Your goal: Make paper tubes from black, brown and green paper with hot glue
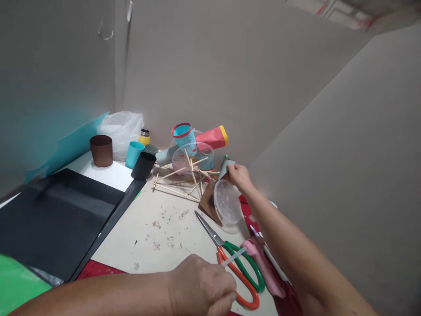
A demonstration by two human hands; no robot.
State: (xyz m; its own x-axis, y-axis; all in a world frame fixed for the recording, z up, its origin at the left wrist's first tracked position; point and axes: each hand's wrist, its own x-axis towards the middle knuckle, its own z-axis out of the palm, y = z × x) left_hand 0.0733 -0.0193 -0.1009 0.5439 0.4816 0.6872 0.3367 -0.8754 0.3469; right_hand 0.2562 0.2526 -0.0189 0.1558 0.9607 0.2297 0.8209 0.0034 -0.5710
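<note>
My right hand point(239, 176) reaches to the far right of the table, its fingers closed on a pale grey-green piece of paper point(226, 168). Beside it a clear plastic lid point(227, 202) leans over a brown piece of card point(209, 202). Low in front, my left hand point(204, 287) is curled into a fist; what it holds, if anything, is hidden. Close to its knuckles lie scissors point(214, 236) with one orange and one green handle. A translucent glue stick point(234, 256) juts from a pink glue gun point(265, 268) toward this hand.
Thin wooden sticks point(176, 192) joined into a frame stand mid-table. Behind are a blue paper cup point(186, 138) and a red paper tube point(212, 138). Black sheets point(62, 215) cover the left, near brown point(101, 151), turquoise point(134, 154) and black point(144, 166) cups. Walls enclose the table.
</note>
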